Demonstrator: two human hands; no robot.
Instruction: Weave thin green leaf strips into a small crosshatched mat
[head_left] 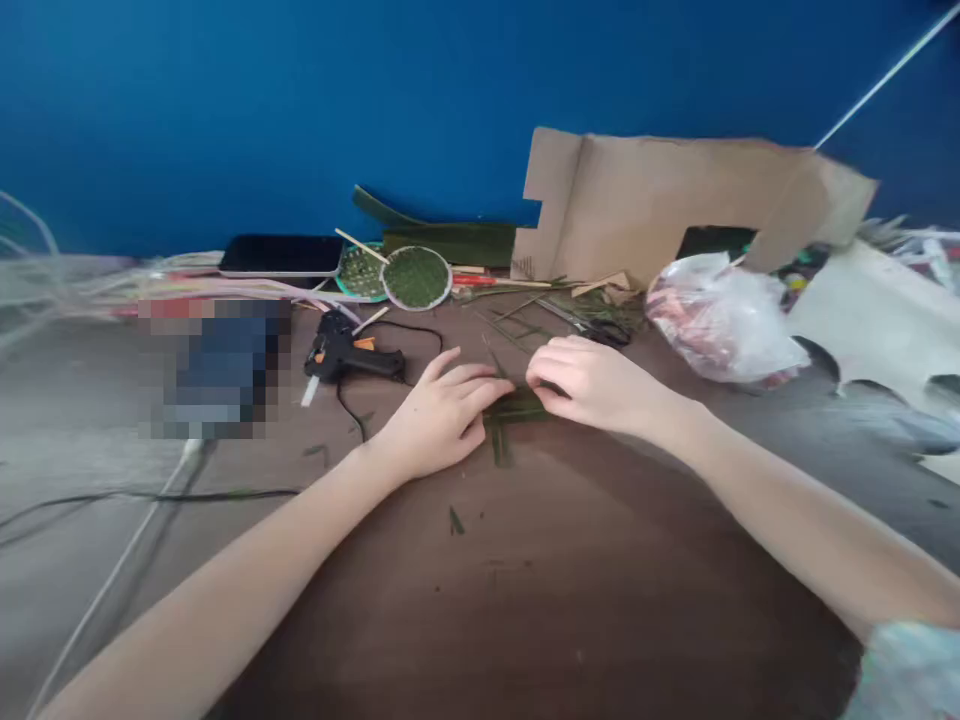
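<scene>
1. I see the green leaf strips (517,408) lying flat near the middle of the brown worktop (525,600), between the two hands and nearer its far edge than its near one.
2. The left hand (442,420) lies spread, its fingers laid flat on the left end of the strips. It presses down and nothing is closed in it.
3. The right hand (592,385) curls over the right end of the strips. Its fingertips and thumb are hidden under the knuckles, so I cannot tell whether it pinches them or only rests there.
4. Handling, as I judge it: the strips look thin, light and limp, easy to tear, crease or slide apart. I would hold them by the ends, flat against the worktop, with a gentle pinch rather than a squeeze.
5. Count of the strips: a small bundle with one piece crossing it. The blur keeps me from an exact number.
6. Loose green scraps (455,520): at least two, toward the near edge.
7. Left of the hands there is one black glue gun (349,355) with its cable.
8. Along the far edge I count one phone (281,255), two round green discs (416,277), one cardboard sheet (675,205) and one pair of scissors (592,325).
9. Towards the right edge lies one plastic bag (720,315).
</scene>
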